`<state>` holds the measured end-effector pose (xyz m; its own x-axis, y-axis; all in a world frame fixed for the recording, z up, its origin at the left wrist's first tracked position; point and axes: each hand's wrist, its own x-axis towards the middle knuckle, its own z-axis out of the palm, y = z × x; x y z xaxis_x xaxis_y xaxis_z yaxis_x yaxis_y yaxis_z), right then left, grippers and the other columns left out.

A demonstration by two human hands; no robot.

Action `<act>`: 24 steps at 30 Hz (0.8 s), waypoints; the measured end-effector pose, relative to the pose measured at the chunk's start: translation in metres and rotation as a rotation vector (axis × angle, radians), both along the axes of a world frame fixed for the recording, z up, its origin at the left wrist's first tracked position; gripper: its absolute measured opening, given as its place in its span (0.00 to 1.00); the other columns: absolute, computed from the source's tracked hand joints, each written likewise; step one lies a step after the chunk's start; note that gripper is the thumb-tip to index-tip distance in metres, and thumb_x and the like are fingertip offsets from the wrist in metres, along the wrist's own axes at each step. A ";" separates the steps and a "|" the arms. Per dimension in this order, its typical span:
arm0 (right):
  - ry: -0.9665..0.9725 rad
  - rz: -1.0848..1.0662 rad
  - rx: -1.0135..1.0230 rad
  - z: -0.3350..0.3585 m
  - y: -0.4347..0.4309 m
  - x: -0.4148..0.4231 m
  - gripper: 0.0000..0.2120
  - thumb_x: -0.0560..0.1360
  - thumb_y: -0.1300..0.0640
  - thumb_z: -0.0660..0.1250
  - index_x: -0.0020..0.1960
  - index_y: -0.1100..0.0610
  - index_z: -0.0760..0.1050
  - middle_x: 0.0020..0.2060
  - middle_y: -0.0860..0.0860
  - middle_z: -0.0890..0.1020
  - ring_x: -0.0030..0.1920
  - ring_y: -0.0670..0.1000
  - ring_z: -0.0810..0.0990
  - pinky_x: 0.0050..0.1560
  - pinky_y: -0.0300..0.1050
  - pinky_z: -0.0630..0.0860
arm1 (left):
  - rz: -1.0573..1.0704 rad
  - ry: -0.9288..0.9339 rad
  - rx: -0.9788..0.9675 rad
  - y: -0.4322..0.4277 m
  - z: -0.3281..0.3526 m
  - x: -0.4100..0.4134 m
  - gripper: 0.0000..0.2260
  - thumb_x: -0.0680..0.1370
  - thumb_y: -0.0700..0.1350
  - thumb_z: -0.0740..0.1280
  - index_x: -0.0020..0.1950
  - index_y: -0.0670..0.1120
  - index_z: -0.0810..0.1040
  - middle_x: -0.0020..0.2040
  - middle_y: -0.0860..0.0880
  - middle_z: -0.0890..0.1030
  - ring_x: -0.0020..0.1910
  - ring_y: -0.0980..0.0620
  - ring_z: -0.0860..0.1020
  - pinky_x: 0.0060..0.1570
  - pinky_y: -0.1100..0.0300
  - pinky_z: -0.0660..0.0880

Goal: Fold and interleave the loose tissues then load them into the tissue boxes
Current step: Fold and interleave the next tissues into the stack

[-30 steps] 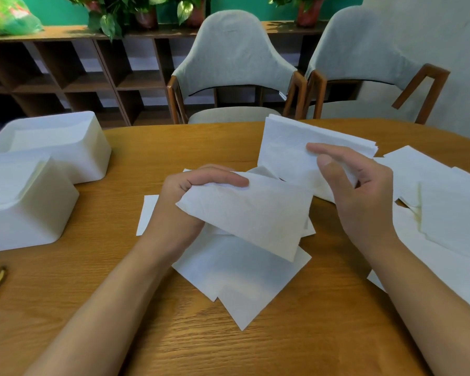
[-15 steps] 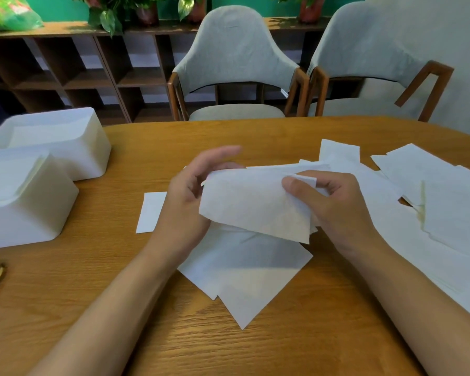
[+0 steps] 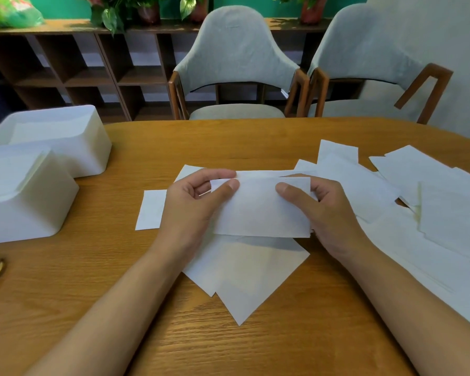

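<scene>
- Wooden table (image 3: pixel 228 142) fills the view, with two grey chairs (image 3: pixel 236 50) and a dark shelf (image 3: pixel 79 63) behind it.
- Both hands hold one folded tissue (image 3: pixel 261 210) just above the middle of the table. The left hand (image 3: pixel 193 202) pinches its left end between thumb and forefinger. The right hand (image 3: pixel 329 210) pinches its right end with the thumb on top and the other fingers curled behind the sheet.
- Under it lie a few flat tissues (image 3: pixel 244 272), fanned at angles, and a narrow strip (image 3: pixel 151 210) lies just beside the left hand.
- A wide spread of loose tissues (image 3: pixel 445 213) covers the right side of the table, so most of the folding looks undone.
- Two white tissue boxes stand close together at the left. The near box (image 3: pixel 30 213) is open on top and shows layered sheets up near its rim. The far box (image 3: pixel 65 137) also shows white sheets inside, but I cannot tell how many.
- Loading seems partly done. The held tissue probably needs to be interleaved with the sheets below before it goes into a box.
</scene>
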<state>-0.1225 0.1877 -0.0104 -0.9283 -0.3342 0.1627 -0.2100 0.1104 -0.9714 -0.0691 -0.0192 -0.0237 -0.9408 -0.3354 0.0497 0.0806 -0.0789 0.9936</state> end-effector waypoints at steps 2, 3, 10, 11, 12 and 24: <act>-0.009 0.035 0.003 -0.002 0.000 0.001 0.14 0.73 0.42 0.72 0.55 0.47 0.81 0.46 0.35 0.84 0.50 0.38 0.82 0.43 0.32 0.78 | 0.028 0.001 0.060 0.004 0.001 0.002 0.07 0.75 0.46 0.77 0.52 0.49 0.88 0.34 0.58 0.80 0.42 0.52 0.79 0.46 0.55 0.75; -0.001 0.052 0.011 -0.003 0.000 0.001 0.17 0.73 0.41 0.72 0.60 0.46 0.80 0.50 0.36 0.83 0.52 0.39 0.81 0.45 0.34 0.79 | 0.041 0.003 0.076 0.005 0.000 0.002 0.07 0.75 0.46 0.77 0.52 0.49 0.88 0.34 0.57 0.80 0.41 0.53 0.80 0.44 0.56 0.75; 0.118 0.068 0.056 -0.002 -0.002 0.001 0.24 0.72 0.40 0.68 0.67 0.36 0.71 0.56 0.26 0.75 0.57 0.34 0.76 0.47 0.31 0.78 | 0.093 -0.014 -0.025 0.013 -0.003 0.005 0.05 0.77 0.48 0.77 0.52 0.52 0.88 0.47 0.52 0.86 0.48 0.49 0.84 0.43 0.62 0.77; 0.137 0.058 0.072 -0.003 -0.003 0.001 0.24 0.72 0.39 0.68 0.67 0.36 0.71 0.56 0.24 0.74 0.58 0.33 0.75 0.47 0.30 0.77 | 0.097 -0.016 -0.029 0.013 -0.004 0.004 0.05 0.77 0.48 0.77 0.53 0.52 0.88 0.48 0.51 0.86 0.50 0.48 0.84 0.44 0.60 0.77; 0.157 0.049 0.091 -0.003 -0.003 0.000 0.24 0.72 0.39 0.68 0.68 0.35 0.70 0.55 0.22 0.72 0.58 0.32 0.74 0.47 0.28 0.76 | 0.103 -0.014 -0.036 0.013 -0.005 0.004 0.05 0.77 0.48 0.77 0.53 0.52 0.88 0.48 0.51 0.86 0.50 0.48 0.84 0.45 0.59 0.77; 0.236 -0.011 0.055 0.001 0.001 -0.004 0.28 0.77 0.47 0.69 0.71 0.33 0.62 0.63 0.20 0.64 0.64 0.38 0.71 0.54 0.37 0.80 | 0.142 0.094 -0.288 0.015 -0.006 0.006 0.15 0.80 0.51 0.72 0.66 0.58 0.77 0.62 0.59 0.80 0.61 0.61 0.77 0.52 0.67 0.77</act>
<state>-0.1264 0.1884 -0.0092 -0.8705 -0.3386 0.3572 -0.4287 0.1651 -0.8882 -0.0632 -0.0046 -0.0302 -0.8724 -0.4222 0.2462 0.1634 0.2228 0.9611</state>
